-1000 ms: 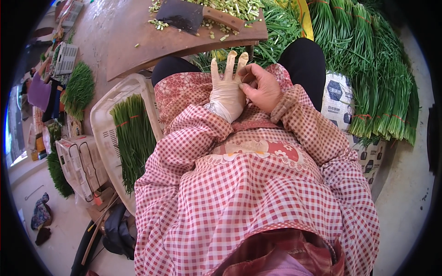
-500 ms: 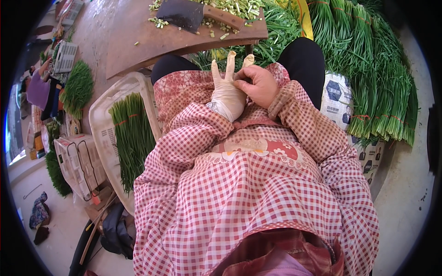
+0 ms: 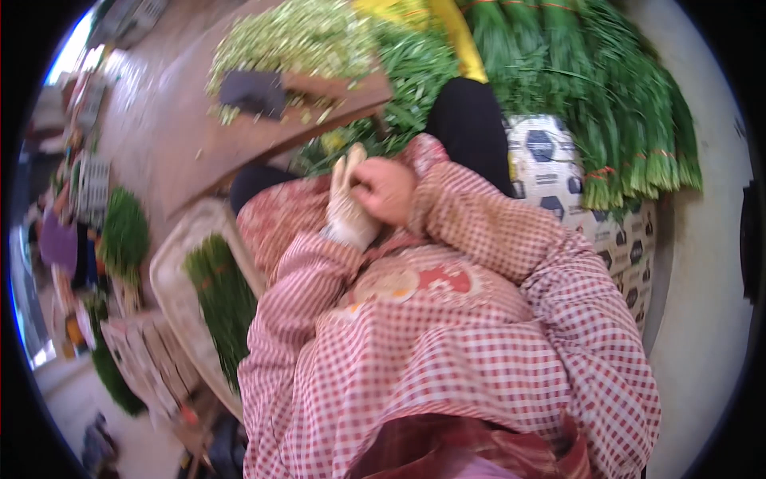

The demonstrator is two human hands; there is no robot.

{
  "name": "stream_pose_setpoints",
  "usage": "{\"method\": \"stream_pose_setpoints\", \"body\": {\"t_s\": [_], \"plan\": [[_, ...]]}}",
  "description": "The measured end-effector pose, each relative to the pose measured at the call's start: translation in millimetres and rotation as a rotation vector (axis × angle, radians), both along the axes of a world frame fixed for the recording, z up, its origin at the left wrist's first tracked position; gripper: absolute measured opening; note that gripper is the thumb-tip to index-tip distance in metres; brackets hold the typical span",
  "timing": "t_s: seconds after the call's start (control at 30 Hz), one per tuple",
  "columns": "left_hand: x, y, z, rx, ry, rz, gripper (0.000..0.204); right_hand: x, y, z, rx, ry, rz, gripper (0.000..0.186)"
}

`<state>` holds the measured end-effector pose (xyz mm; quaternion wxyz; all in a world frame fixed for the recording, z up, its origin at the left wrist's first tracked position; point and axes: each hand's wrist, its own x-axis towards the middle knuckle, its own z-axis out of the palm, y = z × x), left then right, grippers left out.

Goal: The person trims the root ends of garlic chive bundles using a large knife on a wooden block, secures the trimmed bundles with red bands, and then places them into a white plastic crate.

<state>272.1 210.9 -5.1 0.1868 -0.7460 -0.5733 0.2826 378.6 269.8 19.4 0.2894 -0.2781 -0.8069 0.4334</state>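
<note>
My left hand wears a thin cream-coloured glove, and its fingers stretch upward over my lap. Bare and curled, my right hand presses against the thumb side of the gloved hand, its fingers closed on the glove. Motion blur softens both hands, and the right fingertips are partly hidden. Beyond them stands a brown wooden board with a cleaver lying on it. The cleaver's blade and wooden handle rest beside a heap of chopped pale green stalks.
At the left, a white plastic crate holds a tied green bundle. Many tied bundles of long green leaves lie at the right on a printed white carton. Loose greens lie beside the board. Farther left is a person in purple.
The view has swung, so the board, hands and bundles sit farther left. My gloved fingers, spread before, now appear closer together, and the right hand still works at the glove.
</note>
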Motion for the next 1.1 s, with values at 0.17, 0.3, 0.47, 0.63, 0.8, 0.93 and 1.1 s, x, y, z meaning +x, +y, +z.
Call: {"method": "stream_pose_setpoints", "body": {"t_s": [0.17,0.3,0.47,0.63,0.8,0.93,1.1], "plan": [[-9,6,40,0.089,-0.718,0.055,0.067,32,1,62,-0.292,0.243,-0.082,0.030],[-3,17,81,0.255,-0.929,-0.015,0.063,116,13,85,-0.395,0.539,-0.511,0.016],[-20,58,65,0.480,-1.328,0.145,0.022,226,26,9,-0.478,0.403,-1.055,0.019],[-62,73,44,0.734,-1.898,0.646,0.040,259,12,-115,-0.566,0.124,-1.196,0.024],[-54,65,70,0.685,-2.391,0.871,0.046,276,5,-188,-1.058,-0.164,-1.038,0.030],[-29,57,65,0.595,-2.616,1.365,0.049,289,-17,-240,-1.010,-0.381,-0.857,0.035],[-45,52,38,0.187,-2.630,1.495,0.052,274,-27,-212,-1.009,-0.469,-0.781,0.040]]}}
